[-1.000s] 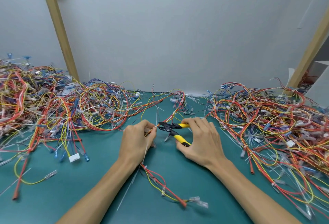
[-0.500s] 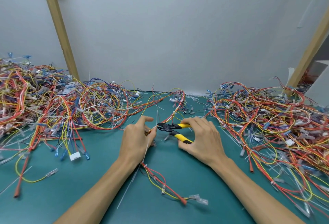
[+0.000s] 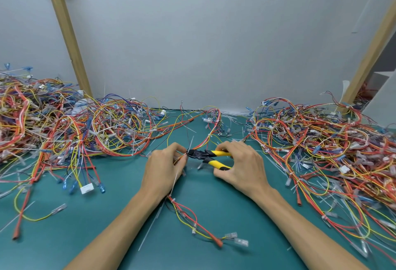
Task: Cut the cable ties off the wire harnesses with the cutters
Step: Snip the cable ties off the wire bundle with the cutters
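The wire harness (image 3: 201, 144) lies mid-surface (image 3: 107, 237), running from the far edge toward the near edge. Our left hand (image 3: 164, 170) pinches it beside a white cable tie (image 3: 176, 177). Our right hand (image 3: 242, 166) grips the cutters (image 3: 209, 155), handles slightly apart, tips at the pinched spot.

Tips of cutters (image 3: 205, 154) at left hand (image 3: 162, 169): too small to tell what they bite. Mid-run of harness (image 3: 186, 212) hidden under that hand. Frame edges crop left pile (image 3: 32, 124) and right pile (image 3: 342, 141).
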Demonstrator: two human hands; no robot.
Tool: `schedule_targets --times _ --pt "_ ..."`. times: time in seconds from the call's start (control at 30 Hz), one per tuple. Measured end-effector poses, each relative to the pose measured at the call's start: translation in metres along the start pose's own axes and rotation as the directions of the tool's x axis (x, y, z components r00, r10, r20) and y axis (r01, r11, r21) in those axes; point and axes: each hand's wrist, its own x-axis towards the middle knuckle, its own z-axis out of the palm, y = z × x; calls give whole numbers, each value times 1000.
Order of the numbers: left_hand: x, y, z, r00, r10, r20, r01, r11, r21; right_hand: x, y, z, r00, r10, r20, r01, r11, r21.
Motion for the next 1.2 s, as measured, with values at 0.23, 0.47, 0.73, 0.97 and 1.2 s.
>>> schedule_targets --times 0.23,0.47,0.73,0.97,1.2 --pt "3 0 -3 998 -64 15 66 978 -199 1 2 0 974 184 135 -209 955 211" --pt "2 0 -3 988 -28 -151 11 994 -112 2 4 4 973 164 164 -209 926 315" --pt "2 -2 1 1000 -16 -13 15 997 -81 -3 3 4 994 32 106 -41 995 90" --pt "3 -6 2 1000 3 6 -3 999 -54 -2 5 2 991 -52 127 48 998 40" --pt "2 -6 3 1000 -6 9 6 999 -43 -2 6 2 983 19 181 -25 999 28"
